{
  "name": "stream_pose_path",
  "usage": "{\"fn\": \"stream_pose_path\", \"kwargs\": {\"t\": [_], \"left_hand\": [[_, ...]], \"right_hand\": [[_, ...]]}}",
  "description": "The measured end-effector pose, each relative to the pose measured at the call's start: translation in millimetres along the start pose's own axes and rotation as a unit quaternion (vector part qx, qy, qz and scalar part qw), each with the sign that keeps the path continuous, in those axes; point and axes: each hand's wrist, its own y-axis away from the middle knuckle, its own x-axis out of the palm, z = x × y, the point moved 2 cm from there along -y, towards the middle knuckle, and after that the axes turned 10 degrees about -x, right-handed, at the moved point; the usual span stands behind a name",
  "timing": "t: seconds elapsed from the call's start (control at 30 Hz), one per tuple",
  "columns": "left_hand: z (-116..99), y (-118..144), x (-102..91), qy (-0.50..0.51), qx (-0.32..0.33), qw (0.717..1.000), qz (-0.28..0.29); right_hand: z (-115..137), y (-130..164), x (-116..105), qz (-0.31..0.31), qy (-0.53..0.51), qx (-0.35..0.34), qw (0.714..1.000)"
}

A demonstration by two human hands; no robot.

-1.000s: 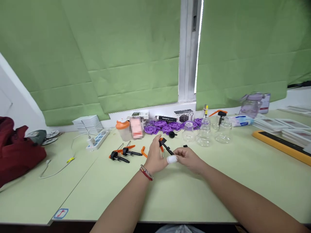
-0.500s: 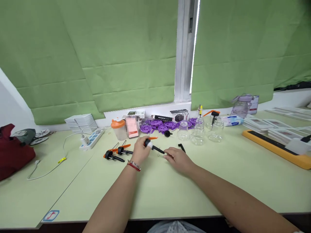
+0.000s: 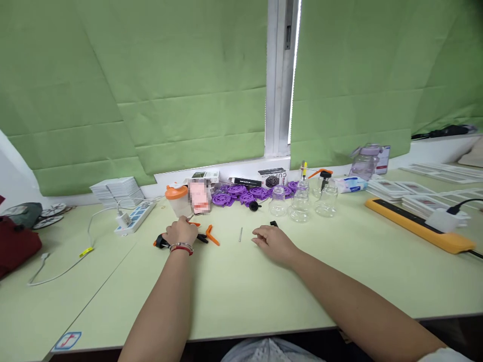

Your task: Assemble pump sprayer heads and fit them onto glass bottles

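- Head view: your left hand (image 3: 181,232) is stretched out over the pale green table (image 3: 264,296), knuckles up, sitting right on top of the pile of black-and-orange pump heads (image 3: 163,243). Fingers are curled down over them, but I honestly can't tell if you're actually gripping one or just resting there, your hand hides it.
- Wrist on that side has a red and silver bangle (image 3: 181,248).
- Your right hand (image 3: 272,240) is palm down on the table, to the right of the pump heads, fingers loosely together and relaxed, nothing clamped in them.
- A thin metal pin (image 3: 240,234) lies between your right hand and the pump heads, not touched by either hand.
- A small black plastic bit (image 3: 273,223) sits just behind your right hand's fingertips.
- The pump heads look like hard plastic: black round collar, black stem, orange spout. One loose orange spout (image 3: 211,235) sticks out just right of the pile.
- Behind the pump heads is a cloudy plastic cup with an orange lid (image 3: 176,198).
- Further right of the pile, toward the window, are purple plastic wheels (image 3: 237,193) with spoked shapes, and three clear glass bottles (image 3: 301,203), rounded and shiny, standing upright.
- Left of the pump heads there's a white power strip (image 3: 132,217) with a cable trailing off.
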Motion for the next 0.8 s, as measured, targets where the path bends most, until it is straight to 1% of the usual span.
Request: {"fn": "stream_pose_path", "kwargs": {"t": [0.13,0.27,0.4,0.5,0.53,0.63,0.7,0.8], "left_hand": [[-2.0,3.3,0.8,-0.066,0.000,0.998,-0.009],[-3.0,7.1,-1.1,-0.101,0.007,0.994,-0.030],[-2.9,8.7,0.0,-0.115,0.012,0.993,-0.037],[-3.3,9.6,0.7,-0.114,0.014,0.993,-0.038],[-3.6,10.2,0.4,-0.111,0.015,0.993,-0.039],[-5.0,12.9,-2.1,-0.095,0.018,0.994,-0.045],[-6.8,15.2,-4.7,-0.080,0.024,0.995,-0.056],[-12.1,19.4,-9.3,-0.041,0.064,0.991,-0.107]], "right_hand": [[-9.5,0.1,-0.8,-0.012,-0.009,0.049,0.999],[-23.5,-6.2,-0.3,-0.052,-0.010,0.087,0.995],[-39.2,-32.4,-7.8,-0.079,0.037,0.108,0.990],[-53.2,-62.0,-12.5,-0.066,0.069,0.162,0.982],[-58.2,-71.5,-12.1,-0.055,0.070,0.191,0.978],[-69.7,-93.8,-5.7,-0.045,0.067,0.236,0.968],[-73.5,-101.0,-0.2,-0.053,0.068,0.251,0.964],[-72.2,-101.4,3.8,-0.080,0.071,0.259,0.960]]}}
